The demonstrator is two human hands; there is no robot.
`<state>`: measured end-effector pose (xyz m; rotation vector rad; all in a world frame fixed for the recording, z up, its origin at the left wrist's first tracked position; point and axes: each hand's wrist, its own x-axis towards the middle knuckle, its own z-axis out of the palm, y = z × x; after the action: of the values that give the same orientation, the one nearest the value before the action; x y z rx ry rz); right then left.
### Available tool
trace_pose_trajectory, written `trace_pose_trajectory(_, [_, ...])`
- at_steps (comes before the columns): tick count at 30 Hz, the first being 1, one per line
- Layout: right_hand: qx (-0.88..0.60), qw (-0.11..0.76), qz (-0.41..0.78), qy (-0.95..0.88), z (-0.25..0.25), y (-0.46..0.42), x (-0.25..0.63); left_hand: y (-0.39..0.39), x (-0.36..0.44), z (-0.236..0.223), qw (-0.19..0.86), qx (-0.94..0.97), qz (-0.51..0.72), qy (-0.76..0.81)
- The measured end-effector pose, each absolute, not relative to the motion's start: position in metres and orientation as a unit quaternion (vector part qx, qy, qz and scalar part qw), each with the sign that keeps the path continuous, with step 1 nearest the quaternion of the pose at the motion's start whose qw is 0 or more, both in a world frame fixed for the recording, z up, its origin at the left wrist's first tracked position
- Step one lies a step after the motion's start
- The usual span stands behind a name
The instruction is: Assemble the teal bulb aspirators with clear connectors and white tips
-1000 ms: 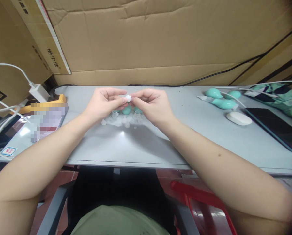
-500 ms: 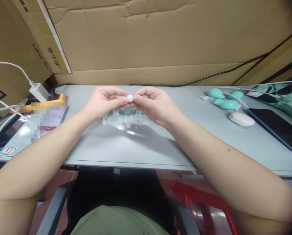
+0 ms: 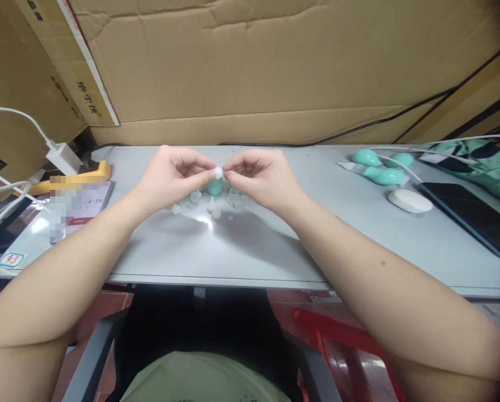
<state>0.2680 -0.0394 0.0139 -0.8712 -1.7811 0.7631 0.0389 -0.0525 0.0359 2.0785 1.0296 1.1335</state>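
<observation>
Cap (image 3: 218,172), rounded end upward, long axis indistinct, within left hand (image 3: 170,176); right hand's (image 3: 266,176) grip unclear.

My only view rides on the wearer's head, facing forward and down, close over both forearms, the table (image 3: 250,251) mid-frame, the cardboard (image 3: 275,67) beyond, the lap (image 3: 199,379) at the bottom edge

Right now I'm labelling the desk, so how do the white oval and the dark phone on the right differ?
The white oval is pale and round-ended; the phone is dark and straight-edged. The white oval looks domed, the phone flat. The phone is plainly larger than the white oval. Both lie on the desk.
</observation>
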Motion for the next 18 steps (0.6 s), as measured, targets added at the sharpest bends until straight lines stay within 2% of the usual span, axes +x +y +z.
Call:
trace_pose_trajectory(3, [-0.329,0.398,0.167,-0.84,0.016,-0.04,0.274,-0.054,0.029,0.043,0.13,0.868,0.338,0.339])
trace_pose_trajectory(5, [-0.317,0.334,0.115,-0.88,0.016,-0.039,0.276,-0.052,0.024,0.045,0.088,0.907,0.259,0.321])
trace_pose_trajectory(9, [-0.316,0.262,0.095,-0.907,0.012,-0.037,0.278,-0.046,0.022,0.039,0.085,0.929,0.163,0.32])
trace_pose_trajectory(18, [-0.316,0.212,0.096,-0.92,0.01,-0.035,0.279,-0.042,0.025,0.033,0.06,0.937,0.136,0.315])
